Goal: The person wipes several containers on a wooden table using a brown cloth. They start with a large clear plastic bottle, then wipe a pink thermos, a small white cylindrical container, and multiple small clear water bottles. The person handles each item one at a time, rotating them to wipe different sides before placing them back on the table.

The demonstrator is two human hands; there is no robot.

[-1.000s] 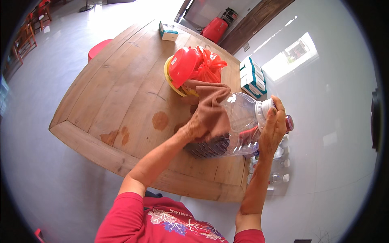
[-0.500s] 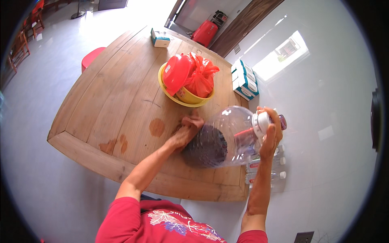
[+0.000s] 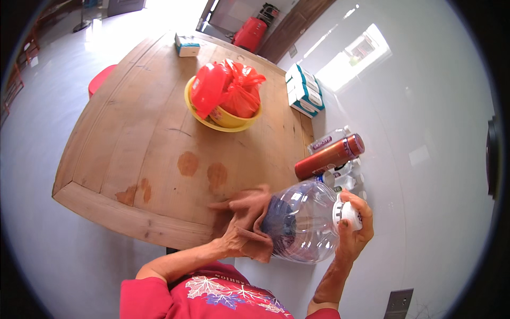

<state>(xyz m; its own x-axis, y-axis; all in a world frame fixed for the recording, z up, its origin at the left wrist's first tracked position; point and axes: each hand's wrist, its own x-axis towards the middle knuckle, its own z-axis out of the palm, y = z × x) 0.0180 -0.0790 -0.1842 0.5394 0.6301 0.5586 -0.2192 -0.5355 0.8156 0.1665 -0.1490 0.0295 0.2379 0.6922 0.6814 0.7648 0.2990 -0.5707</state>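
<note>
We hold the jug sideways by the table's near edge — right hand round its cap, left hand clutching the cloth at its base, long axis running between them.

There are two hands, one left hand and one right hand, with one brown cloth and one large clear bottle bearing one white cap. The count runs on: one tabletop with four damp patches, one red plastic bag, one red bowl, at least one yellow basin, one red flask, one small box, one stack of white-and-teal packs, one red stool and one wall plate. Small clear bottles number at least three; overlap hides the exact total.
</note>
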